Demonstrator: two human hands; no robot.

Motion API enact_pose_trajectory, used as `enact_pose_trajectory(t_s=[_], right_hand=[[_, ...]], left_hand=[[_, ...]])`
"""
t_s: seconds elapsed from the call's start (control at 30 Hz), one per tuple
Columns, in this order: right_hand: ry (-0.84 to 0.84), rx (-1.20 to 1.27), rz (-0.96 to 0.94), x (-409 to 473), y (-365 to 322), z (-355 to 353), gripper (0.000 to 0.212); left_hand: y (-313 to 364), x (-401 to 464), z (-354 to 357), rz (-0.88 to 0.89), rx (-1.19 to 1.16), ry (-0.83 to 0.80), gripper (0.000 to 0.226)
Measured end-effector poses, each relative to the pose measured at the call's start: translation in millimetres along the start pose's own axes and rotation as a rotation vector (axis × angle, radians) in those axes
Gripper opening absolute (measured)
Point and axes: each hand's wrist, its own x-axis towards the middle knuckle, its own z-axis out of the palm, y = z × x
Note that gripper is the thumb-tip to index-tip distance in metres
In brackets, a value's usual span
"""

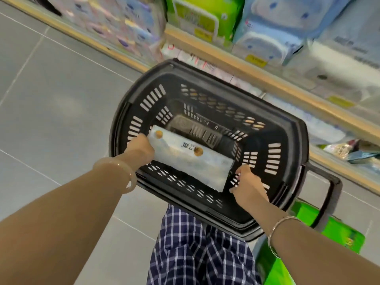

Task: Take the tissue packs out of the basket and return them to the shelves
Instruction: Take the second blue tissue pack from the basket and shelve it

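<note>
Over the black basket point(207, 128), my left hand point(141, 150) grips one end of a pale tissue pack point(191, 159), fingers curled round its short edge, while my right hand point(247, 187) sits at the pack's other end, near the basket's near wall; whether that grip actually closes on the pack I cannot tell. The pack lies slanted inside the basket's near side, above its slotted floor. Beyond the basket, wood-edged shelves point(257, 77) carry green and blue tissue packages. Below the basket, my checked trousers point(197, 249) show, and a green package point(337, 233) lies on the grey tiled floor point(61, 95) at the basket's right.
</note>
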Motion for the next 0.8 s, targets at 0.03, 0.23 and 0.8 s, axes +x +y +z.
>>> enact_pose_trajectory(t_s=[0.03,0.23,0.8], right_hand=[[-0.041,0.033,0.012,5,2,7,0.048],[-0.137,0.223,0.080,23,2,34,0.067],[-0.018,1.193,0.474,77,-7,0,0.029]], left_hand=[[-2,6,6,-0.020,-0.008,-0.006,0.039],[-4,26,25,-0.101,-0.090,0.042,0.038],[9,48,-6,-0.117,-0.938,-0.097,0.038]])
